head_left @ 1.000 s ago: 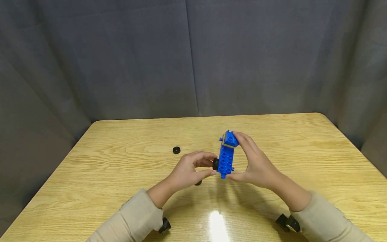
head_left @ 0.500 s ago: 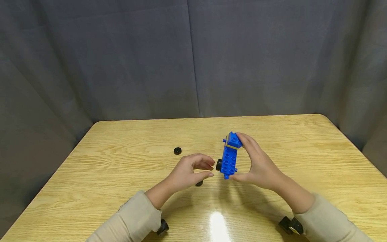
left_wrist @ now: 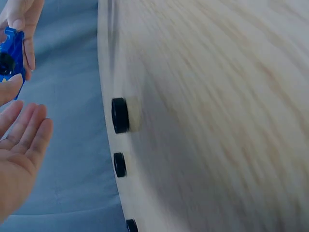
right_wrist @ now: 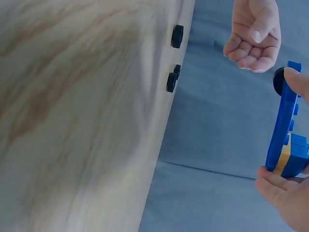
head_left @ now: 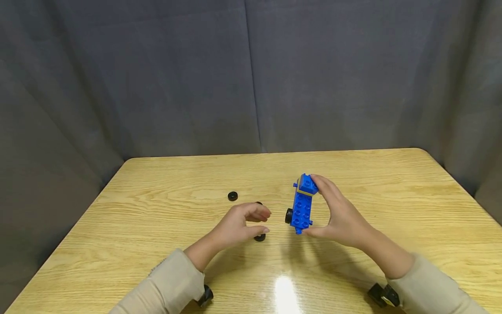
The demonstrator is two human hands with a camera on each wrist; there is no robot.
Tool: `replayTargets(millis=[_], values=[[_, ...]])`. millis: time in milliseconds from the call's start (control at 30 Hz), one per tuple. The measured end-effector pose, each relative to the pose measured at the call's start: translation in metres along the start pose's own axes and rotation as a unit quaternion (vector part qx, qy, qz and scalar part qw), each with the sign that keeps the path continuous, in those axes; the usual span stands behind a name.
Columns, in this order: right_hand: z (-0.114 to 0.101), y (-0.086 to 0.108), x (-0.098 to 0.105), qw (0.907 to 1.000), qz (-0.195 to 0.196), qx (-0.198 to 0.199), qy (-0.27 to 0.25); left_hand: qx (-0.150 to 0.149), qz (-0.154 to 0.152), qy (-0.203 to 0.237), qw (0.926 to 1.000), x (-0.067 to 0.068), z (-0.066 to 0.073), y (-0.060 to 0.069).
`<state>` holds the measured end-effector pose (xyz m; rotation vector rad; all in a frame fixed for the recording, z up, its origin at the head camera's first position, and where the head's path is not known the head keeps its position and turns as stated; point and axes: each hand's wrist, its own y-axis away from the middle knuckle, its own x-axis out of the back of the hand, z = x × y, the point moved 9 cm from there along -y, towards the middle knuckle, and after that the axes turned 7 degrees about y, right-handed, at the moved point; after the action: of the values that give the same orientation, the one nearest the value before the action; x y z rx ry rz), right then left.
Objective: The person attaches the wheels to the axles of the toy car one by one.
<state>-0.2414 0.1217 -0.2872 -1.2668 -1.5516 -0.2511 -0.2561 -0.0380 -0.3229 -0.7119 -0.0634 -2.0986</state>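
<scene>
The left hand (head_left: 236,224), thumb spread from loosely bent fingers, had released the black wheel (head_left: 289,216) and drawn away; the right hand (head_left: 340,214) gripped the blue toy vehicle (head_left: 301,210), wheel attached, above the wooden table (head_left: 376,187). Three loose wheels (head_left: 232,196) lay near the left hand; the table's far edge ran well beyond.

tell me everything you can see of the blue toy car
The blue toy car looks like glossy plastic: a long base with rows of round studs, and a raised blue block over a yellow layer at its far end. One black wheel is fitted; bare side pegs show elsewhere. The right hand holds it end to end, studs up, above the wooden table. The left hand is apart.
</scene>
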Motion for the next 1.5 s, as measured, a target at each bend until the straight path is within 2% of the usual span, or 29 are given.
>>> replayTargets(millis=[200, 467, 700, 900, 967, 1067, 1167, 1233, 1500], values=[[0.0, 0.001, -0.002, 0.9999, -0.006, 0.006, -0.009, 0.039, -0.021, -0.009, 0.999, 0.0, -0.015, 0.003], [0.0, 0.004, -0.004, 0.9999, -0.012, 0.001, 0.0, 0.062, -0.031, -0.035, 0.997, 0.001, -0.028, 0.004], [0.0, 0.004, -0.003, 0.9999, -0.012, 0.004, 0.001, 0.087, -0.05, -0.049, 0.9937, -0.003, -0.038, 0.004], [0.001, 0.005, -0.005, 0.9998, -0.022, -0.005, 0.004, 0.086, -0.069, -0.052, 0.9925, -0.007, -0.043, 0.003], [0.002, 0.006, -0.005, 0.9997, -0.024, -0.007, 0.004, 0.068, -0.078, -0.057, 0.993, -0.009, -0.046, 0.002], [0.002, 0.006, -0.005, 0.9996, -0.025, -0.007, 0.006, 0.059, -0.088, -0.064, 0.9922, -0.011, -0.044, 0.002], [0.001, 0.006, -0.004, 0.9997, -0.023, -0.001, 0.009, 0.063, -0.095, -0.076, 0.9906, -0.014, -0.045, 0.001], [0.0, 0.006, -0.004, 0.9997, -0.022, 0.003, 0.012, 0.079, -0.097, -0.082, 0.9887, -0.015, -0.043, 0.0], [0.0, 0.006, -0.007, 0.9995, -0.032, 0.003, 0.007, 0.088, -0.107, -0.103, 0.985, -0.018, -0.042, -0.002]])
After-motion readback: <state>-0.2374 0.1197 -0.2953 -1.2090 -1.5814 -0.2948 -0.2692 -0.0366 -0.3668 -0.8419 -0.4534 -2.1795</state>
